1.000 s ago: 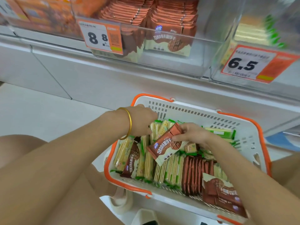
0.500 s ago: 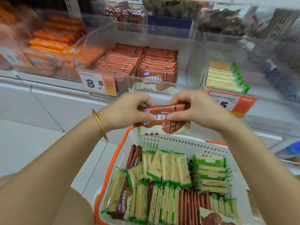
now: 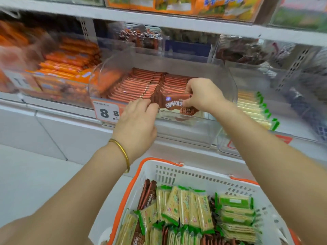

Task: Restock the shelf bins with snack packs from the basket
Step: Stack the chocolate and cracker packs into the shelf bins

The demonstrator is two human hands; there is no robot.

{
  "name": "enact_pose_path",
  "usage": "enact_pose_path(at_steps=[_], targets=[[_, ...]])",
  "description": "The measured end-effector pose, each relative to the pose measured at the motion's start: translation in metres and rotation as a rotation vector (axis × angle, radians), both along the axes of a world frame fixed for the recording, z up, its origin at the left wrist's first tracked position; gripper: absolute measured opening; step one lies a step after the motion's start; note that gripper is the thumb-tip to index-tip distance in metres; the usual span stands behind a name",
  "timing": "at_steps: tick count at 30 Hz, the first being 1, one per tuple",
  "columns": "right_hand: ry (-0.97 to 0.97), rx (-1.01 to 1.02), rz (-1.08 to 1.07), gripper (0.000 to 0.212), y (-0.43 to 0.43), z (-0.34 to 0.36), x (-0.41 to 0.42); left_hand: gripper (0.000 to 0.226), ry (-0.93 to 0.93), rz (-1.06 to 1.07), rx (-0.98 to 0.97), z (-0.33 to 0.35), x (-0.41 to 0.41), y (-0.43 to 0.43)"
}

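White shelf (image 3: 70, 124) carries a clear plastic bin (image 3: 185, 131); at its front my left hand (image 3: 136, 121) and right hand (image 3: 203, 96) pinch one brown snack pack (image 3: 169, 103).

clear bin (image 3: 187, 137) — top open | front gap free | brown pack rows (image 3: 141, 84) fill rear | upper shelf (image 3: 159, 16) overhead

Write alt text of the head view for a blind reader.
The left hand and right hand hold a brown snack pack at the front of a clear bin of matching packs. Below, a white basket holds green packs and brown packs.
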State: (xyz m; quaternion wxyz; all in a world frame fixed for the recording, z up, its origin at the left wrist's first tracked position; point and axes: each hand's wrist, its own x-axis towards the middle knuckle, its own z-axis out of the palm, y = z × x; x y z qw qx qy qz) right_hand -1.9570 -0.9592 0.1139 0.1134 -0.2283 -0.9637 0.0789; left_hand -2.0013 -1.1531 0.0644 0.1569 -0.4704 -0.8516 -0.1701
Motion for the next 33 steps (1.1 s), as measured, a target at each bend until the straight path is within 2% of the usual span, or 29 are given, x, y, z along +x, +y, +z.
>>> enact_pose_path(at_steps=[5, 10, 12, 14, 16, 17, 18, 19, 21, 22, 24, 25, 27, 29, 33], targets=[[-0.158, 0.204, -0.047, 0.036, -0.002, -0.016, -0.016, 0.047, 0.044, -0.024, -0.007, -0.003, -0.003, -0.001], [-0.176, 0.202, -0.078, 0.062, -0.007, -0.014, -0.014, 0.057, 0.017, -0.058, -0.002, -0.006, -0.001, -0.004], [-0.018, 0.209, -0.080, 0.054, -0.018, -0.003, 0.000, 0.056, 0.013, -0.078, 0.027, -0.004, 0.003, -0.010], [0.219, 0.175, -0.034, 0.034, -0.036, 0.003, 0.024, 0.051, 0.020, -0.087, 0.045, -0.005, 0.011, -0.018], [0.402, -0.006, 0.040, 0.018, -0.059, -0.009, 0.051, 0.046, 0.013, -0.088, -0.007, -0.010, 0.020, -0.029], [0.439, -0.129, 0.077, 0.017, -0.071, -0.025, 0.062, 0.043, -0.006, -0.080, -0.063, -0.014, 0.024, -0.035], [0.388, -0.239, 0.101, 0.019, -0.081, -0.050, 0.069, 0.040, -0.033, -0.062, -0.138, -0.018, 0.029, -0.040], [0.252, -0.329, 0.123, 0.019, -0.090, -0.080, 0.073, 0.038, -0.073, -0.040, -0.233, -0.023, 0.032, -0.044], [-0.136, -0.447, 0.190, 0.013, -0.109, -0.151, 0.076, 0.041, -0.128, -0.025, -0.420, -0.032, 0.036, -0.050], [-0.288, -0.513, 0.236, 0.016, -0.121, -0.185, 0.077, 0.042, -0.142, -0.026, -0.505, -0.036, 0.037, -0.052], [-0.457, -0.691, 0.320, 0.049, -0.145, -0.235, 0.080, 0.043, -0.166, -0.040, -0.603, -0.042, 0.038, -0.054], [-0.472, -0.769, 0.338, 0.065, -0.157, -0.251, 0.081, 0.043, -0.179, -0.044, -0.636, -0.044, 0.038, -0.055], [-0.435, -0.820, 0.330, 0.074, -0.175, -0.269, 0.079, 0.043, -0.199, -0.047, -0.674, -0.046, 0.036, -0.056], [-0.405, -0.737, 0.330, 0.072, -0.183, -0.277, 0.076, 0.043, -0.207, -0.045, -0.692, -0.046, 0.034, -0.057], [-0.447, -0.503, 0.476, 0.071, -0.165, -0.270, 0.076, 0.041, -0.225, -0.051, -0.727, -0.046, 0.032, -0.052]])
